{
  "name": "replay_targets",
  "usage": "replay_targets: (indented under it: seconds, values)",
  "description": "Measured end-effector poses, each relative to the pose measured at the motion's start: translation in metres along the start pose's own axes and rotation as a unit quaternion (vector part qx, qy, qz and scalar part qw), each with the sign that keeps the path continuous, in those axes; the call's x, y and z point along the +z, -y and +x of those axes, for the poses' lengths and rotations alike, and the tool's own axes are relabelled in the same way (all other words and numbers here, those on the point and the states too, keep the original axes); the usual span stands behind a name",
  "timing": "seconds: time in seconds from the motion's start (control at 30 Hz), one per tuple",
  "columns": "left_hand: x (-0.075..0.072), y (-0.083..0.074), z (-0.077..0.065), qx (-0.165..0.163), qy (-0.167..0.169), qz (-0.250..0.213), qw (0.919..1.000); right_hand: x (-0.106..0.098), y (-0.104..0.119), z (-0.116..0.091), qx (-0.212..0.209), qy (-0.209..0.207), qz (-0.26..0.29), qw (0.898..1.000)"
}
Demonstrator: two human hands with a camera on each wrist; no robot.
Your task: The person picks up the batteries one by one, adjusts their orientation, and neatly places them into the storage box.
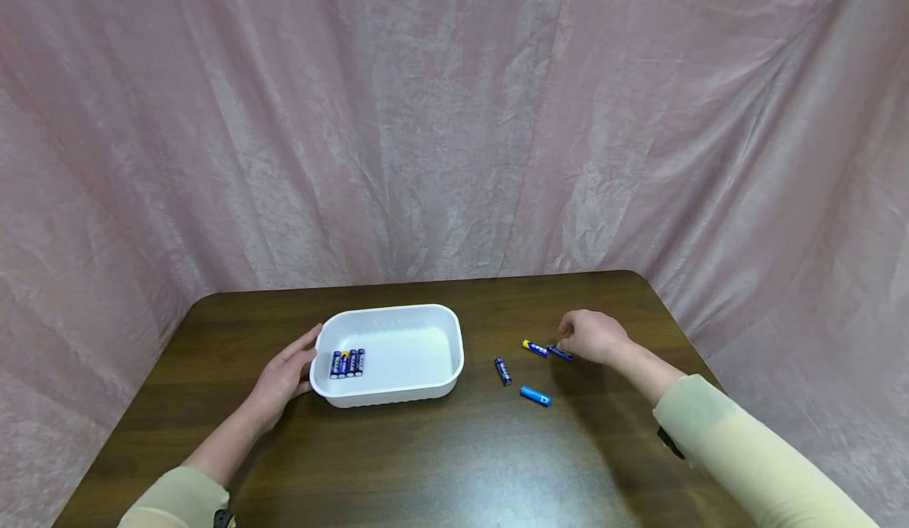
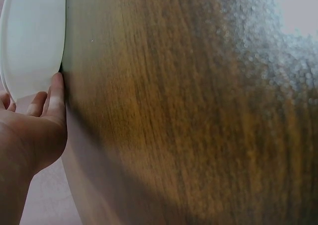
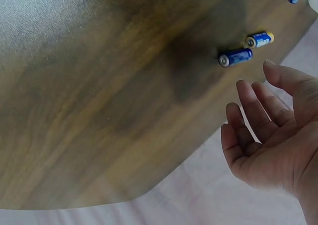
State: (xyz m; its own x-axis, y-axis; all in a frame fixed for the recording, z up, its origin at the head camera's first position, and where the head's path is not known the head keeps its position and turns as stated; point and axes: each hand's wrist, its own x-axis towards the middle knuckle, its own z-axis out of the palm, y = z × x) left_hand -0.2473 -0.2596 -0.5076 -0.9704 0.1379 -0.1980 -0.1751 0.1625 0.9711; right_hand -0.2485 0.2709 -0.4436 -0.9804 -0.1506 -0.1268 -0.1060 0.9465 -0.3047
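Clock dial centred on the white tray (image 1: 415,354), twelve toward the curtain (image 1: 454,117). At nine o'clock, left hand (image 1: 278,386) against the tray's end wall, fingers fairly straight and spread, clamped on nothing. Risk there, by judgement: a slide of the tray toward three o'clock from too firm a push, or a tilt from a lifted end. Inside, toward nine o'clock, a row of four batteries (image 1: 352,363), side by side, one yellow-topped; likely to scatter over the bare tray floor after any such jolt. Outside, on the counter (image 1: 369,457) just past three o'clock, a dark blue battery (image 1: 503,371), with a light blue battery (image 1: 535,395) near four; both apt to roll if brushed by a sleeve or forearm. Farther out near three, a yellow-tipped battery (image 1: 535,348), end close to a second dark blue battery (image 1: 560,352); cannot tell whether touching. Rightmost, right hand (image 1: 596,335) by that last battery, thumb and fingers apart and loosely bent, holding nothing. Chief hazard here: a clumsy or off-centre pinch, caused by the closeness of the pair, then a knock to the yellow-tipped neighbour or a roll out of reach.
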Motion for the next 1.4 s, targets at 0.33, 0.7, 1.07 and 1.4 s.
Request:
replay_targets:
  seconds: [0.33, 0.7, 1.07, 1.4]
  values:
    - [0.0, 0.0, 0.001, -0.003, -0.002, 0.0, 1.0, 0.011, 0.0, 0.001, 0.01, 0.006, -0.018, 1.0]
    - [0.0, -0.002, 0.0, -0.008, -0.003, 0.004, 1.0, 0.019, -0.004, 0.007, 0.021, 0.006, -0.032, 0.999]
    - [-0.001, -0.001, 0.0, -0.007, -0.002, 0.001, 1.0, 0.02, -0.004, 0.007, 0.018, 0.008, -0.035, 0.999]
    - [-0.001, 0.0, 0.003, -0.01, -0.004, -0.001, 0.9999, 0.022, -0.005, 0.01, 0.018, 0.007, -0.032, 0.999]
